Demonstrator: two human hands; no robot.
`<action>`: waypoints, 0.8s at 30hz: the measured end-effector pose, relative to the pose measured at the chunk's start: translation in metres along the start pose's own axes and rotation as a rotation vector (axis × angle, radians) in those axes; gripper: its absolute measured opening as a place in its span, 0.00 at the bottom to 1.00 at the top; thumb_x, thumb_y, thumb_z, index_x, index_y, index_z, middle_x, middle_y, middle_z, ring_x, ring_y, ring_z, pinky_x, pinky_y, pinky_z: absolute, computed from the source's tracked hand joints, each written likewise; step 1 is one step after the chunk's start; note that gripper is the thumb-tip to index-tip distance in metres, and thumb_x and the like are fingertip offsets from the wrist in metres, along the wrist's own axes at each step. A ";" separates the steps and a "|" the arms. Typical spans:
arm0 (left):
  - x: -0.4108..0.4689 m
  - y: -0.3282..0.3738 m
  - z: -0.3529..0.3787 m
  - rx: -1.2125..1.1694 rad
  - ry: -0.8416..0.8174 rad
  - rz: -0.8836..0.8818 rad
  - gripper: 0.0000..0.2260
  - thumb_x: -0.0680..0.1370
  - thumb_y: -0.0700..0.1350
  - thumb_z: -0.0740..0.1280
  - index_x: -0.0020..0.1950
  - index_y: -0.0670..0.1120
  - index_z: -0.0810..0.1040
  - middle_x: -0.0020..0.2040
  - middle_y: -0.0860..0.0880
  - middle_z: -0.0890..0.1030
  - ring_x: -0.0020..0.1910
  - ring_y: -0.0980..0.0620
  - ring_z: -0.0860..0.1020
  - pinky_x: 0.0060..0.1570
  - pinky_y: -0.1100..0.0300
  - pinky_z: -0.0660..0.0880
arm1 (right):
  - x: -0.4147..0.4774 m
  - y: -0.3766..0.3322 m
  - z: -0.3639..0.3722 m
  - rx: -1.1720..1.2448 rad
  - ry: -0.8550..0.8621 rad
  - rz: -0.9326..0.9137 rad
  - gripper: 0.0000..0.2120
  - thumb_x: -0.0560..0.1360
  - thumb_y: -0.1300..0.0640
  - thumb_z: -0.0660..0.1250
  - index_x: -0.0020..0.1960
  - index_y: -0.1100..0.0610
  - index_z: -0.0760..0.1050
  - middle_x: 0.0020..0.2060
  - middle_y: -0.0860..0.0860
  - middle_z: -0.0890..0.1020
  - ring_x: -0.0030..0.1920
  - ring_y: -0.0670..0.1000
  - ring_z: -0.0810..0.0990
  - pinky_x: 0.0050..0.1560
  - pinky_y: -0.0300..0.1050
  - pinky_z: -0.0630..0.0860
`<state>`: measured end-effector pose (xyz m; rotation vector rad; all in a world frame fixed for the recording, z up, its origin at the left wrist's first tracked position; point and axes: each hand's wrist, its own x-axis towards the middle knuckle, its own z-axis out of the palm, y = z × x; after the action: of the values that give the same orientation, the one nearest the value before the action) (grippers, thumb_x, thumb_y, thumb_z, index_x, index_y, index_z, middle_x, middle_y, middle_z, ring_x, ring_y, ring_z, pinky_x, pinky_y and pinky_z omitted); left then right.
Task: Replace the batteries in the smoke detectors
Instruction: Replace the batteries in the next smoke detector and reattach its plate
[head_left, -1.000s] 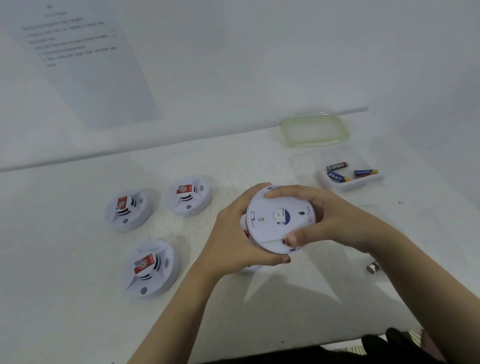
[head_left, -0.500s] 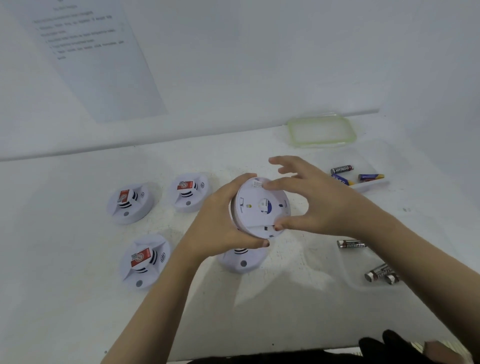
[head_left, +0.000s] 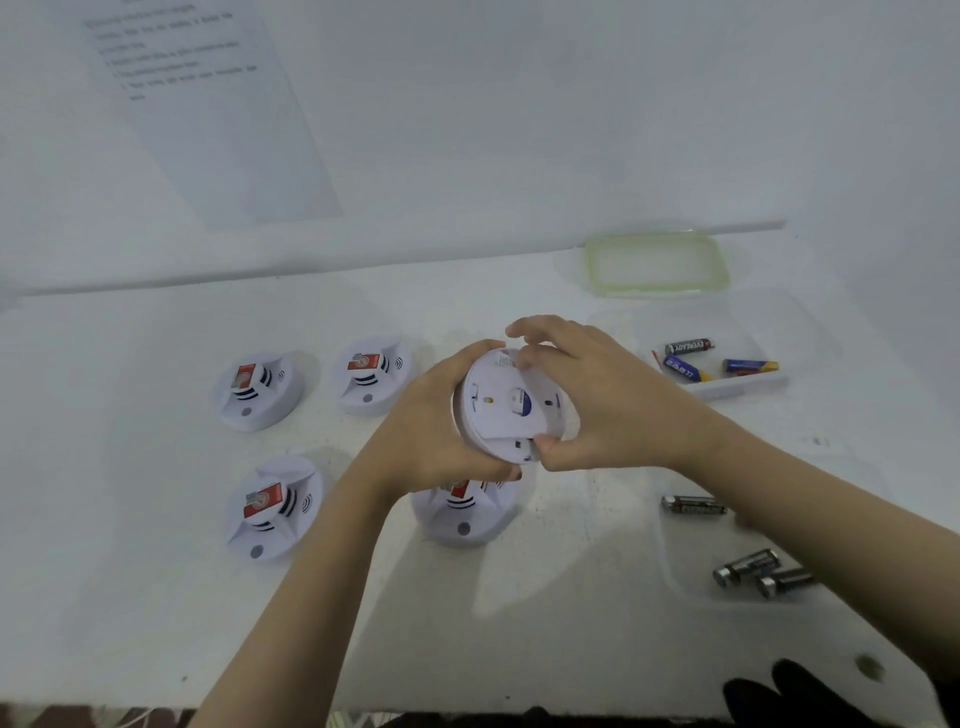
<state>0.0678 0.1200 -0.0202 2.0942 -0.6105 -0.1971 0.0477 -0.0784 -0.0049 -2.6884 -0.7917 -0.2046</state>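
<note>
Five smoke detectors are in view on the white table (head_left: 519, 623): three (head_left: 258, 391) (head_left: 375, 375) (head_left: 274, 506) rest face up to the left, a fourth (head_left: 470, 512) lies directly under the hands, and the held detector (head_left: 506, 405) is lifted above it, back plate toward the camera. Left hand (head_left: 441, 426) cups its rim from the left, fingers curled around the edge; right hand (head_left: 597, 400) pinches the plate between thumb below and fingertips (head_left: 530, 358) above, other fingers spread loose. It looks like a twist to open or close the back. If the grip slips, the unit could drop onto the fourth detector below. To the right, the clear tray (head_left: 748, 387) keeps three batteries (head_left: 688, 347), while loose batteries (head_left: 693, 504) (head_left: 763, 574) lie near the right forearm; a careless sweep could roll them off or mix spent cells with fresh ones
</note>
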 end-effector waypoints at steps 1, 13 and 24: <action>0.001 0.001 0.001 0.012 0.001 0.010 0.39 0.57 0.44 0.80 0.64 0.59 0.70 0.55 0.59 0.79 0.55 0.60 0.77 0.50 0.69 0.75 | 0.001 0.002 -0.001 -0.018 -0.008 -0.004 0.28 0.60 0.50 0.74 0.57 0.61 0.75 0.63 0.54 0.72 0.56 0.54 0.74 0.57 0.43 0.67; -0.007 0.006 0.012 0.059 0.076 -0.033 0.40 0.56 0.48 0.80 0.66 0.54 0.70 0.56 0.59 0.78 0.57 0.59 0.77 0.49 0.69 0.74 | -0.001 0.020 -0.007 0.018 -0.134 -0.026 0.32 0.68 0.42 0.71 0.68 0.51 0.68 0.52 0.49 0.77 0.52 0.50 0.74 0.52 0.41 0.66; -0.015 0.020 0.024 0.064 0.056 -0.036 0.42 0.55 0.53 0.80 0.67 0.53 0.71 0.57 0.57 0.79 0.57 0.57 0.78 0.52 0.64 0.77 | -0.015 0.020 -0.012 0.225 -0.183 -0.054 0.26 0.66 0.54 0.73 0.60 0.52 0.67 0.53 0.48 0.71 0.53 0.49 0.71 0.53 0.45 0.70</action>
<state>0.0396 0.1003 -0.0187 2.1659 -0.5526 -0.1399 0.0455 -0.1060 -0.0028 -2.4991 -0.8844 0.1142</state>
